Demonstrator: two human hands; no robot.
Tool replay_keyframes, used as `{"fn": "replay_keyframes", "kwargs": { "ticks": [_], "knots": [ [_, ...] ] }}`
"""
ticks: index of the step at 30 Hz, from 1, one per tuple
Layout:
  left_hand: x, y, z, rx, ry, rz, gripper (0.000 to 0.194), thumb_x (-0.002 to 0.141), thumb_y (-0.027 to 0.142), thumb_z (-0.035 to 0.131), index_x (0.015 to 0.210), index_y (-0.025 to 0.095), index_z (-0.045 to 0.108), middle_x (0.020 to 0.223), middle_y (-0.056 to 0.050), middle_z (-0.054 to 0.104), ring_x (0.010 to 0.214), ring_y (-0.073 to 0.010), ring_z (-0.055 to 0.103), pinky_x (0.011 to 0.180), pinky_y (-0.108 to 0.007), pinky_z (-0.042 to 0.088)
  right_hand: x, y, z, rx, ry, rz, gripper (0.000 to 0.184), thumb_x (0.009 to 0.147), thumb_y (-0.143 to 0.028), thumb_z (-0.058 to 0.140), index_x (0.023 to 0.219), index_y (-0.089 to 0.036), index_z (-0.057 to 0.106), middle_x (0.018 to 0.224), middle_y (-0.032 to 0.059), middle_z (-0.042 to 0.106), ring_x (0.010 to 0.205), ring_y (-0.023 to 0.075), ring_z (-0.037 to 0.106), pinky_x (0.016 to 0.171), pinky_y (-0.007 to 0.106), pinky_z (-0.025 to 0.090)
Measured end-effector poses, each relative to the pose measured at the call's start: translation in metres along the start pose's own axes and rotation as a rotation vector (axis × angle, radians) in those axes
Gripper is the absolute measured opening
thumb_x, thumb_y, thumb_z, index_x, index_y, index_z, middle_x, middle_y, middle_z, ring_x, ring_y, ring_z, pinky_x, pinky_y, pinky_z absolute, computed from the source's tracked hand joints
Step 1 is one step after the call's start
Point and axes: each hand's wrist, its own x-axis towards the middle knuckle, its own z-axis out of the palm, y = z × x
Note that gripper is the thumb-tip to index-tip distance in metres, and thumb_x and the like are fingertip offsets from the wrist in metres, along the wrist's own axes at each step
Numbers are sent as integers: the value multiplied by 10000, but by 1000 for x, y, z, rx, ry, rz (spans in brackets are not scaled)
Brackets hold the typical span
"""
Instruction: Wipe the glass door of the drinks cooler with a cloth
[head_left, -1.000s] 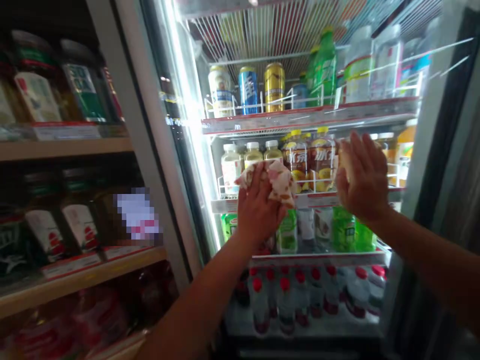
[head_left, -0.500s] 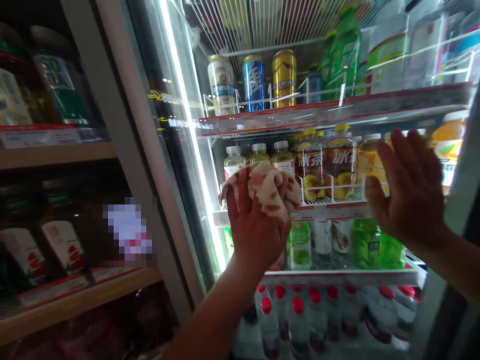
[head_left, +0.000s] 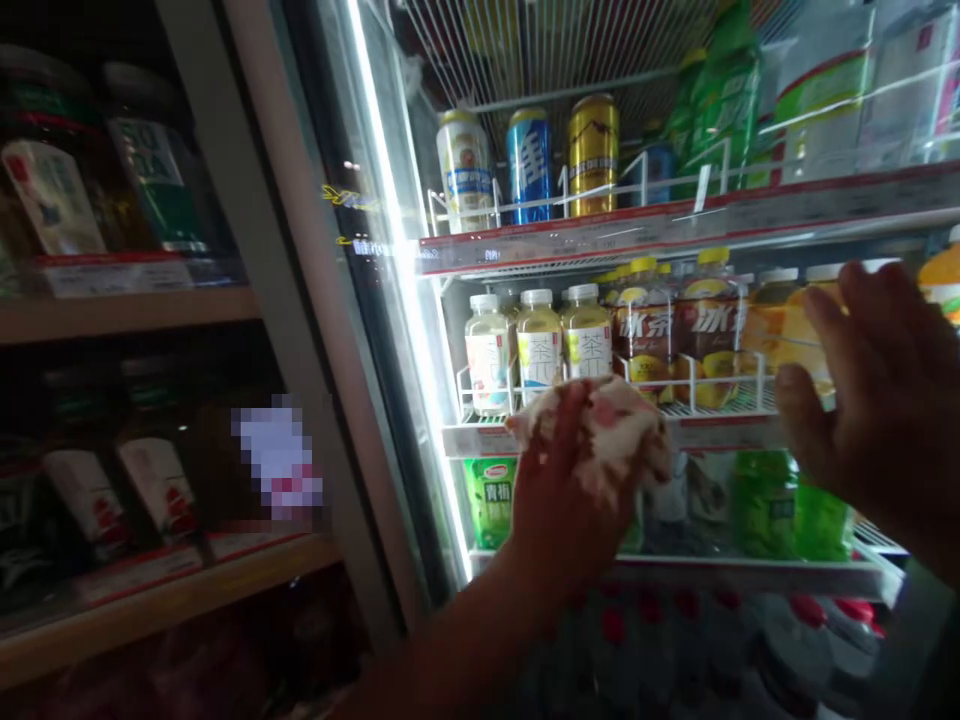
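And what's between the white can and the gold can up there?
A blue can stands between the white can and the gold can; the head view shows it.

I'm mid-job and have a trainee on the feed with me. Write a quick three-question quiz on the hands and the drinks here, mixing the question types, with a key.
1. Open question: Which hand has the patterned cloth?

2. True or false: The blue can stands between the white can and the gold can.

3. Multiple choice: What colour are the caps on the brown bottles?
A) red
B) yellow
C) white

Key:
1. The left hand.
2. True.
3. B.
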Motion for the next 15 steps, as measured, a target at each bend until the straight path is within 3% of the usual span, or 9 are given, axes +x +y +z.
{"fn": "replay_keyframes", "kwargs": {
  "ticks": [2,8,15],
  "knots": [
    [-4,0,0,1,-16,49,396,986,291,630,1359,159,637,1527,-149,556,1615,-326,145,1324,-540,138,0,0,0,1,4,4,687,1024,-369,520,1674,-288,313,1693,80,394,1572,351,343,1274,610,311],
    [-3,-9,-10,78,-34,-53,500,968,221,616,1457,118,591,1516,-174,565,1622,-327,18,1326,-566,51,0,3,1,0,1,-16,695,1018,-350,533,1674,-271,315,1691,109,394,1571,360,342,1265,614,319],
    [-9,6,6,-38,-84,191,337,1010,289,613,1310,151,679,1533,-139,555,1615,-333,120,1309,-540,225,-1,2,2,-20,61,-56,629,993,-267,568,1606,-201,443,1622,158,492,1556,326,384,1252,556,369]
  ]
}}
